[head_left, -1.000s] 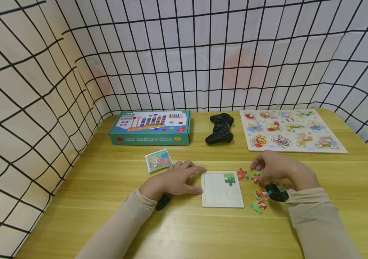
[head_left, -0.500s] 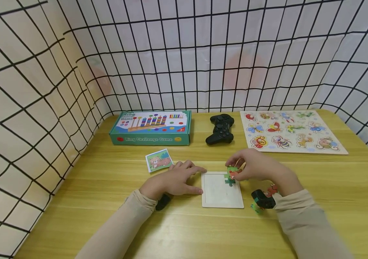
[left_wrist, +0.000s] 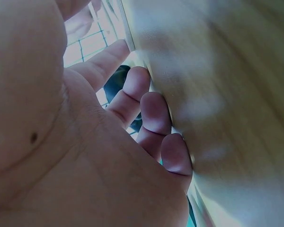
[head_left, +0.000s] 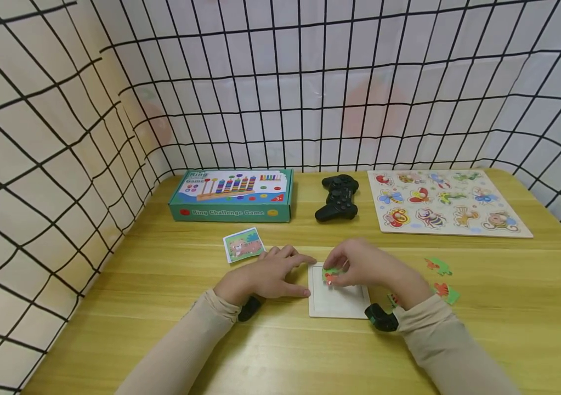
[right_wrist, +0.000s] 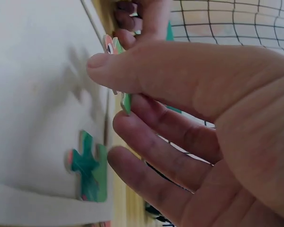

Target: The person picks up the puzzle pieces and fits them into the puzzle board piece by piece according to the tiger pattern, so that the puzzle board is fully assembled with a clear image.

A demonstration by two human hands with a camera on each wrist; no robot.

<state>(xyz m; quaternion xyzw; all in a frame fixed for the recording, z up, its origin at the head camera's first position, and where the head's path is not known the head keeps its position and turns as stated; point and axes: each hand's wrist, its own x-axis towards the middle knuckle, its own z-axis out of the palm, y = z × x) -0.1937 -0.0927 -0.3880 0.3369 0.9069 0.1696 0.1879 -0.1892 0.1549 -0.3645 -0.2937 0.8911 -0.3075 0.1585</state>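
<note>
compared with a second ago, the right hand (head_left: 374, 267) is reaching further left, leaving the loose puzzle pieces (head_left: 439, 267) on the worktop (head_left: 270, 356) and now hanging over the upper left part of the board (head_left: 339, 305). its grip is carrying a green-and-red piece (head_left: 330, 276) along. the hand is now blocking the head view of the green corner piece (right_wrist: 91, 168), while two loose pieces at right are showing clear of the wrist and sleeve (head_left: 445, 343).
</note>
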